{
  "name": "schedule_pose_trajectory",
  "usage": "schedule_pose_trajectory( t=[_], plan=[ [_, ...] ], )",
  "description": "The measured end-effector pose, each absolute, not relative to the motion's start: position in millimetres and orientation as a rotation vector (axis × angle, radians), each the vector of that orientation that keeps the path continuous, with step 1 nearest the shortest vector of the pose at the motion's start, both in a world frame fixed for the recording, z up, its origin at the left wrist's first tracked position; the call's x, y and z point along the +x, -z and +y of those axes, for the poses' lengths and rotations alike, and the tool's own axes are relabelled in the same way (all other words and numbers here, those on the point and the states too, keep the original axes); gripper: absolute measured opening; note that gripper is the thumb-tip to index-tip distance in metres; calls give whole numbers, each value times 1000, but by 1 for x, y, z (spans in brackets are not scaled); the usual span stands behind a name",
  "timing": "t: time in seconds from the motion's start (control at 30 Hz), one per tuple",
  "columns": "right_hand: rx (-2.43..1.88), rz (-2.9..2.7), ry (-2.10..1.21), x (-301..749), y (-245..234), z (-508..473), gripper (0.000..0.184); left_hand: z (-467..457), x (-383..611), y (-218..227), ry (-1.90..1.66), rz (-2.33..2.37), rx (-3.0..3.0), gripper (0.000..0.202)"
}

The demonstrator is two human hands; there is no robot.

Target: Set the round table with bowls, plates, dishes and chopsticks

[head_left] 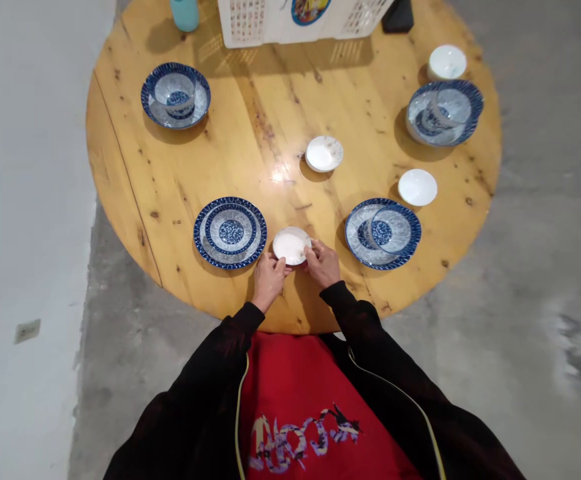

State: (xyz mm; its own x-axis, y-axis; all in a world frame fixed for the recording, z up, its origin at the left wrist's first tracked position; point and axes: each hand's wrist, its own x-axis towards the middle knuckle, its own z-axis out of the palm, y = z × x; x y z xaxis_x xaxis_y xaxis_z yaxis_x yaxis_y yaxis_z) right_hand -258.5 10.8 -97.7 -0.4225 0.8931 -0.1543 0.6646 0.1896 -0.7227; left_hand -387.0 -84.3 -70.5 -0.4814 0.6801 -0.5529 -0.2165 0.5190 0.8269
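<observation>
A small white dish (pixel 291 244) is at the near side of the table, between my two hands. My left hand (pixel 270 275) pinches its lower left rim, thumb on top. On the right rim, my right hand (pixel 322 263) has a similar grip, fingers curled beneath. Left of the dish sits a blue-and-white plate (pixel 201 243) with a matching bowl (pixel 231 231) on it. To the right, another patterned plate (pixel 360 250) carries a bowl (pixel 395 230). A white bowl (pixel 324 154) stands just beyond the held dish.
On the round wooden table (pixel 250 160) are more patterned plates with bowls at far left (pixel 175 97) and far right (pixel 445 113). White bowls (pixel 417 187) stand along the right. A white basket (pixel 300 23), a turquoise cup (pixel 185 15) and a black object (pixel 398 16) are at the back.
</observation>
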Motion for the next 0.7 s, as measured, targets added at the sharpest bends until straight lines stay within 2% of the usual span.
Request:
schedule_pose_trajectory(
  t=[0.7],
  plan=[
    [-1572,-2085,-1093,-269,82,15,39,-77,-393,75,-1115,1743,447,14]
  ],
)
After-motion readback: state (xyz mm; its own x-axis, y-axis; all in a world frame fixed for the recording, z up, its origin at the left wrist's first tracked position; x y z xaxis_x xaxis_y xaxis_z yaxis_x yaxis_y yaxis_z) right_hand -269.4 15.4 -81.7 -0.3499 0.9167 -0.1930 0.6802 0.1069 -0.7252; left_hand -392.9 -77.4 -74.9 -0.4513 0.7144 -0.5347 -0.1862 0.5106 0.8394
